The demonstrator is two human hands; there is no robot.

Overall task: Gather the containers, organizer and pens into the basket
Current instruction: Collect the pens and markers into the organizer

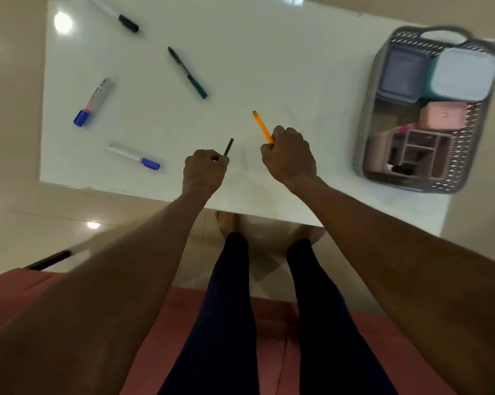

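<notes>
Fingers [272, 138] around orange pen [262, 125], basket [366, 155] rightward

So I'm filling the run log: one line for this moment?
left hand: dark pen | right hand: orange pen | basket: containers, organizer | table: four pens

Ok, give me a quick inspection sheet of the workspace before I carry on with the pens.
Surface: white glossy table, ceiling lights reflected in it.
Job's things: grey basket at the right edge holds three lidded containers and the organizer. Four pens loose on the table: black-capped marker, green pen, two blue-capped markers.
Clutter: nothing seen.
Hands: left hand shut on a dark pen; right hand shut on an orange pen.
Cables: nothing seen.
Surroundings: tiled floor, red seat, person's legs.
</notes>
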